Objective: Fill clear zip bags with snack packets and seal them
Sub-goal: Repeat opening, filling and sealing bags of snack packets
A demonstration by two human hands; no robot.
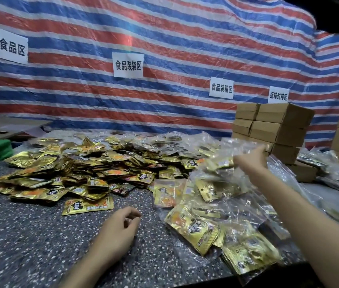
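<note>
Our right hand [251, 161] lifts a filled clear zip bag [224, 161] far right, likely to stack it, left hand [120, 227] loosely curled, empty on the counter [29, 235] near loose packets [87, 206].

I see the heap of gold foil snack packets [77, 163] on the speckled stone table [29, 235]; right of it lie clear plastic zip bags [226, 215], behind them stacked brown cardboard boxes [276, 129].

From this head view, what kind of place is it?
Likely a makeshift food packing station, not a shop. Paper signs on a striped tarp name work zones such as food bagging. A heap of gold snack packets covers the speckled table, with stacked cardboard boxes at the right.
</note>
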